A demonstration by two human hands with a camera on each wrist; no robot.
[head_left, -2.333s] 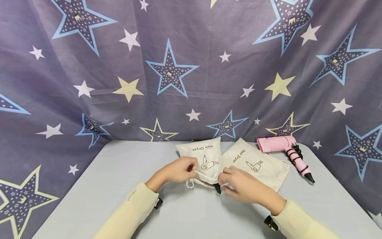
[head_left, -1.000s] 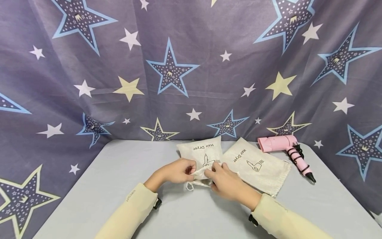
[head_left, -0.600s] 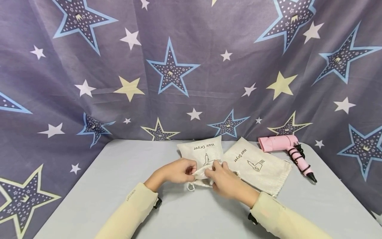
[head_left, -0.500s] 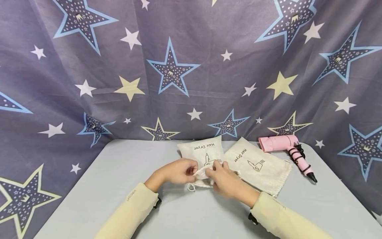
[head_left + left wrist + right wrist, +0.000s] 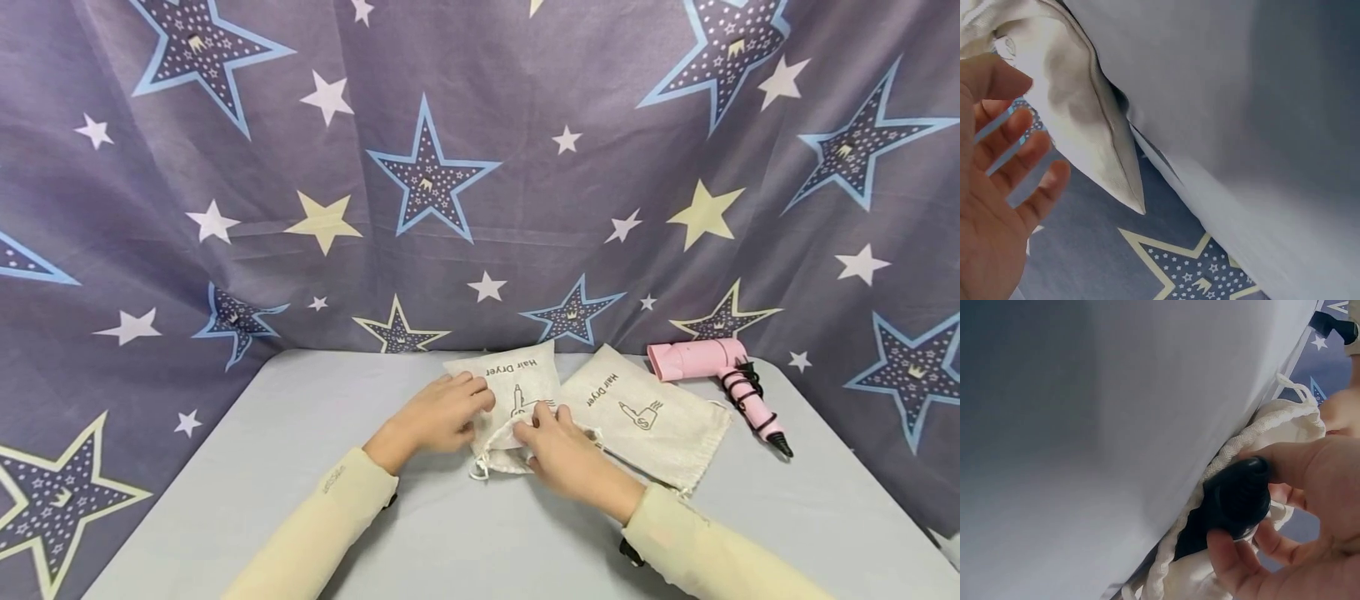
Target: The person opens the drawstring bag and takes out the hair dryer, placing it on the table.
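Observation:
A cream drawstring bag (image 5: 498,379) printed "Hair Dryer" lies at the back of the table, its mouth toward me. My right hand (image 5: 566,458) grips the upper edge of that mouth with curled fingers. In the right wrist view, the ribbed black end of a hair dryer (image 5: 1238,497) pokes out at the bag's corded rim, between thumb and fingers of the right hand (image 5: 1329,512); the rest is hidden inside the bag. My left hand (image 5: 442,412) hovers at the bag's left side, and in the left wrist view its fingers are loosely bent with nothing between them.
A second flat "Hair Dryer" bag (image 5: 675,429) lies just right of the first. Farther right, a pink hair dryer (image 5: 693,360) rests with its black cord wound round the handle. A star-patterned curtain (image 5: 315,167) hangs directly behind the grey table (image 5: 450,542).
My right hand has moved left onto the bag's mouth, covering the black end in the head view. My left hand has just let go of the rim and moved up and left.

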